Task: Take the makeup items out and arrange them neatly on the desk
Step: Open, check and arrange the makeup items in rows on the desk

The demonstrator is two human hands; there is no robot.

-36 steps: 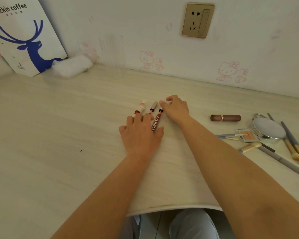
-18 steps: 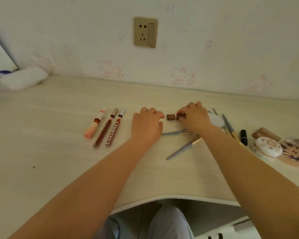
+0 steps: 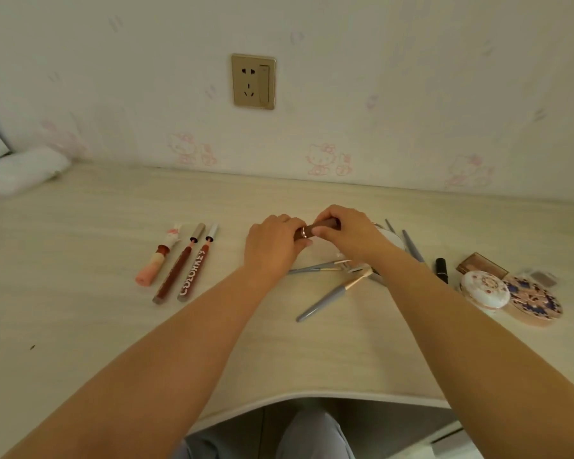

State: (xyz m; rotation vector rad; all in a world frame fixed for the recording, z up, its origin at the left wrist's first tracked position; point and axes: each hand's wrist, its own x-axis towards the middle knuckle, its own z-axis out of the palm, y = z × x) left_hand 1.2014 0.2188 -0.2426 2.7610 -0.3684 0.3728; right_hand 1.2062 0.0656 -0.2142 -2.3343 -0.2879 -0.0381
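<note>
Left of the lipstick, three lip tubes (image 3: 176, 263) lie in a neat row on the desk (image 3: 80, 326). Your left hand (image 3: 272, 246) and right hand (image 3: 348, 236) both pinch the brown lipstick (image 3: 317, 226), held just above the desk. Step in hand: placing it. Next, likely set it down parallel, just right of the row. Right of it, brushes (image 3: 328, 293) and compacts (image 3: 511, 293) lie unsorted.

Both arms reach forward, hands meeting. Left hand (image 3: 274, 246) and right hand (image 3: 348, 235) have curled fingers, gripping.
</note>
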